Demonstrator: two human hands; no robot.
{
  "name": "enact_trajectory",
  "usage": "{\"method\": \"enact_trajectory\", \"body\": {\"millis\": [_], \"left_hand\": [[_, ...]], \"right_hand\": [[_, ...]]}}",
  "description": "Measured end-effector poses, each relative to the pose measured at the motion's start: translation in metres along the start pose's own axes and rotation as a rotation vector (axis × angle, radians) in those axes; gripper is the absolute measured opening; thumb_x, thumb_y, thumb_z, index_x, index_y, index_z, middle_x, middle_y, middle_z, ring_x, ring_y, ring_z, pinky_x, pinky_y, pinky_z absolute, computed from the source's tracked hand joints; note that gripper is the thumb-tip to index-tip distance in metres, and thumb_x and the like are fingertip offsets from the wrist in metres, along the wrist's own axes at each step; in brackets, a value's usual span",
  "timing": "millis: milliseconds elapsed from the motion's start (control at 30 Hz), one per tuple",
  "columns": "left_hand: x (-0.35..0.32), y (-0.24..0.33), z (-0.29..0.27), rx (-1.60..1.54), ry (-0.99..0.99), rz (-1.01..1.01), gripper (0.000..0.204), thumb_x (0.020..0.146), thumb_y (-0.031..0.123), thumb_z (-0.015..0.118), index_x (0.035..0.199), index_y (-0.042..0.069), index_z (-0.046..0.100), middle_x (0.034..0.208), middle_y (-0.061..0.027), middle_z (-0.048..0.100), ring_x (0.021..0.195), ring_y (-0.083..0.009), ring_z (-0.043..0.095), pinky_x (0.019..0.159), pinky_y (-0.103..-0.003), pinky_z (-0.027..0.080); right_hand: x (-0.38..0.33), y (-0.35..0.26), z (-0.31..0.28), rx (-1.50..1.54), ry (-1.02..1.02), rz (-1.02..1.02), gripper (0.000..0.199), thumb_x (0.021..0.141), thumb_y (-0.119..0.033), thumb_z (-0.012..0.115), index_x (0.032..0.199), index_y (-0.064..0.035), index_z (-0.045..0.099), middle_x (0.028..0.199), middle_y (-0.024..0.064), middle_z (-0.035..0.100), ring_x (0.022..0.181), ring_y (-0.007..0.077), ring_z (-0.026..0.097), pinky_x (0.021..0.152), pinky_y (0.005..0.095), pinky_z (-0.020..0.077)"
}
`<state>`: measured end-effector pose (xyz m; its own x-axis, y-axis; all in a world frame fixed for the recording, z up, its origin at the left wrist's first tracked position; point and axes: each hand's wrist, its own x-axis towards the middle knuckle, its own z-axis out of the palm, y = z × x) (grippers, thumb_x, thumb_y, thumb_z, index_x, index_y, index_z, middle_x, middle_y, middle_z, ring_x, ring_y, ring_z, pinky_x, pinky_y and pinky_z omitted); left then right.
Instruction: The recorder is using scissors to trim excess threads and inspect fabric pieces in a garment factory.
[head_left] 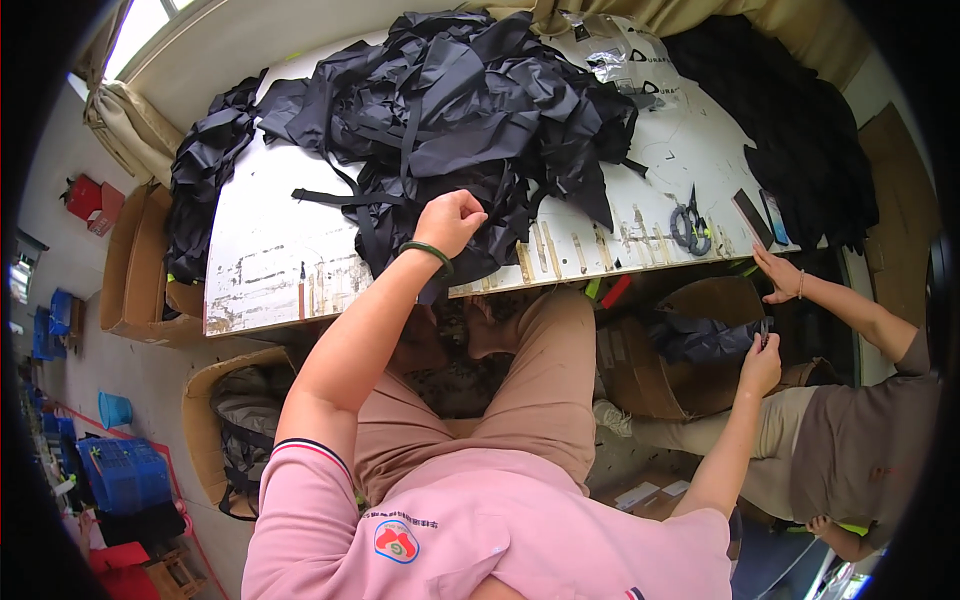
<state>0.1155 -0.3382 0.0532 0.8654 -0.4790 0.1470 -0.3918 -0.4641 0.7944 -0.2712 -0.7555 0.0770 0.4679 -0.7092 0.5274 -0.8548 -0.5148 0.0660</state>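
A heap of black fabric pieces (470,100) with narrow straps lies on the white worktable (270,230). My left hand (452,222) is over the near edge of that heap, fingers curled together; whatever they may pinch is hidden. A dark green bangle (430,257) circles that wrist. Out to the right and below the table edge, my right hand (760,368) is closed around a small, dark, narrow object (765,330), too small to name. Beside it, a black fabric piece (700,340) lies over an open cardboard box (650,375).
Scissors (690,228) and two flat phone-like objects (765,218) lie at the table's right. A co-worker's hand (778,272) reaches the edge there. More black fabric (790,130) covers the far right. Cardboard boxes (135,265) stand left, with a bag (245,425) in one.
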Motion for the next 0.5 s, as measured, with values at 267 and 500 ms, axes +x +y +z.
{"method": "enact_trajectory", "body": {"millis": [267, 500], "left_hand": [[-0.048, 0.012, -0.025, 0.118, -0.174, 0.117, 0.046, 0.082, 0.020, 0.069, 0.125, 0.015, 0.053, 0.099, -0.0080, 0.059, 0.065, -0.0176, 0.057, 0.064, -0.029, 0.048], [-0.026, -0.008, 0.007, 0.303, -0.069, 0.228, 0.012, 0.082, 0.014, 0.067, 0.090, 0.006, 0.070, 0.081, -0.0112, 0.067, 0.079, -0.0271, 0.065, 0.074, -0.036, 0.051]], "right_hand": [[0.019, -0.018, 0.062, 0.210, 0.146, 0.284, 0.022, 0.089, -0.037, 0.060, 0.095, -0.0157, 0.056, 0.081, 0.0110, 0.069, 0.072, 0.0370, 0.065, 0.061, 0.0502, 0.0489], [-0.024, -0.026, 0.123, 0.265, -0.173, 0.430, 0.026, 0.087, -0.039, 0.062, 0.098, -0.0157, 0.059, 0.088, 0.0136, 0.069, 0.083, 0.0370, 0.065, 0.070, 0.0472, 0.0506]]}}
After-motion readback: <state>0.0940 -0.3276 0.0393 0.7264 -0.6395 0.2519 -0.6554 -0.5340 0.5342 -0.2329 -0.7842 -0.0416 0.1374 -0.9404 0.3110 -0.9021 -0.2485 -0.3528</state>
